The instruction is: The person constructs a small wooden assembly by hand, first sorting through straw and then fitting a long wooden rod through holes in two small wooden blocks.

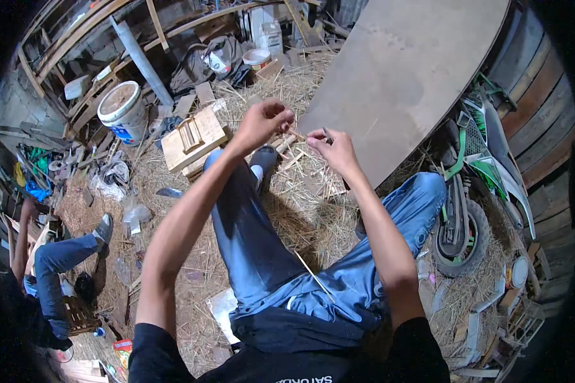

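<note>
Spanning the gap between the two hands: a thin strip (pixel 298 134), above the straw-strewn floor (pixel 326 233). Left hand (pixel 266 124): fingertips pinched on the strip's left end. Right hand (pixel 334 150): thumb and forefinger closed at its right end; a small dark object (pixel 326 133) shows by the fingers, kind unclear. A pale stick (pixel 314 276) lies across the lap of the jeans (pixel 249 255). Wooden block (pixel 172 152), small slatted piece (pixel 189 135) on top, sits left of the left hand; large flat board (pixel 402 83) beyond the right.

This was a cluttered shed.
Straw (pixel 329 220) lay strewn about; a motorbike (pixel 490 167) stood near a plank wall (pixel 548 105).
</note>
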A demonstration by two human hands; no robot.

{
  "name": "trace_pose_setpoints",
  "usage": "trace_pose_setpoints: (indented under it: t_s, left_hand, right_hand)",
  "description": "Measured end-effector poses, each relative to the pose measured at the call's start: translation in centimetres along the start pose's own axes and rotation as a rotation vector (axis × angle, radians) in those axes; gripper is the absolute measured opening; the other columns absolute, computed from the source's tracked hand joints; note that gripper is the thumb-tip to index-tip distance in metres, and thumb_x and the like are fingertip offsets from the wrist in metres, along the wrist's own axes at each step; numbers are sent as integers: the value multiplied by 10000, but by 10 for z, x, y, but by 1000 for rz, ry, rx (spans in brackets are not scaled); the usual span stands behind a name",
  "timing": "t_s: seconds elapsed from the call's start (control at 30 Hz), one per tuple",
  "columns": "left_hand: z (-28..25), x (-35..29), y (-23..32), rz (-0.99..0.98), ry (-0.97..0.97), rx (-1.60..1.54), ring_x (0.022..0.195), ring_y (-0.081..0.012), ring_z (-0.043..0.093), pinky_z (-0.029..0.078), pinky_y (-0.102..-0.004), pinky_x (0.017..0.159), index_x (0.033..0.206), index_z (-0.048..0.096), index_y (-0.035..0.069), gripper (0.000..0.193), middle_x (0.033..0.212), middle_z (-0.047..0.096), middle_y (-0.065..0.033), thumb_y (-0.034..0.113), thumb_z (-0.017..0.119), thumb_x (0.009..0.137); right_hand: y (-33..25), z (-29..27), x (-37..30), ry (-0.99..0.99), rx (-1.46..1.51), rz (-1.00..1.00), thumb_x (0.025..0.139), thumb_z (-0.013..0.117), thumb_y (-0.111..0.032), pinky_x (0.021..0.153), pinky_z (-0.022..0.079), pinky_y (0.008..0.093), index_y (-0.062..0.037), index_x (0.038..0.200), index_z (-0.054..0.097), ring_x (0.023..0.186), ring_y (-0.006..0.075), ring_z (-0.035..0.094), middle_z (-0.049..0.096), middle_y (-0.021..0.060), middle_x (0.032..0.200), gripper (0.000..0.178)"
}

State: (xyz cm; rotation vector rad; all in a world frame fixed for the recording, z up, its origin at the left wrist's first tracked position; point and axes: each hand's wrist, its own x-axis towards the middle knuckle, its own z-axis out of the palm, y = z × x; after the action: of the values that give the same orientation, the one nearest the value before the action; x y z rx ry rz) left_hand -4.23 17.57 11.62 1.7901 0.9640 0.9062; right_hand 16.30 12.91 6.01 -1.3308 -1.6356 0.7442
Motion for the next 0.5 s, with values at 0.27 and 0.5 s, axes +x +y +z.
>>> trace_pose_setpoints:
  t_s: [0.27, 0.5]
  left_hand:
    - [-109, 41, -34, 35, 266, -10, 690, -106, 584, 455, -249, 628, 943, 617, -9, 206, 791, 644, -48, 191, 595, 899]
    - [-170, 22, -180, -75, 342, 602, 727, -192, 628, 499, -334, 671, 917, 619, 25, 121, 805, 642, -110, 120, 613, 841]
  right_hand:
    - [18, 32, 60, -29, -21, -51, 787, 687, -174, 686, 475, 307, -32, 870, 677, 718, 163, 630, 692, 78, 817, 165]
    - [50, 132, 124, -274, 8, -16, 796, 655, -206, 715, 477, 332, -26, 871, 675, 751, 213, 646, 676, 118, 800, 196]
